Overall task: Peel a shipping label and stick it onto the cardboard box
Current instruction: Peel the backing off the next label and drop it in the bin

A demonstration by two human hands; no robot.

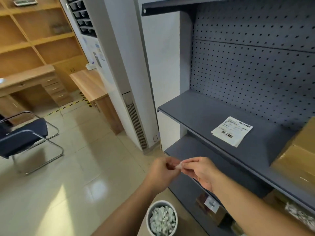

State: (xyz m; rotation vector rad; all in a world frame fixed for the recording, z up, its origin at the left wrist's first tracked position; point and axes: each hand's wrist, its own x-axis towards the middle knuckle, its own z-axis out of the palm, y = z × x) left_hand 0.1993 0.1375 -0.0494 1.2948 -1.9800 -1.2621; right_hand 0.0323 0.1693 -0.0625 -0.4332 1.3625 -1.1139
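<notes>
White paper scraps fill the round bin on the floor just below your forearms, so it stands ready for waste. Your left hand and right hand are brought together in front of the shelf edge, and both pinch a small pale piece; whether this is a corner of backing paper or a scrap, I cannot tell, it is too small. My judgement is that you are separating or crumpling a bit of backing. Hold it with the fingertips only and pull slowly, so that nothing tears.

Beyond your hands the grey shelf has a long front lip; lift your wrists over it when you reach in. A shipping label lies flat there with bare shelf all around it. The cardboard box stands at the right of the same shelf, near the label but apart from it. To your left the floor is open as far as the chair.
</notes>
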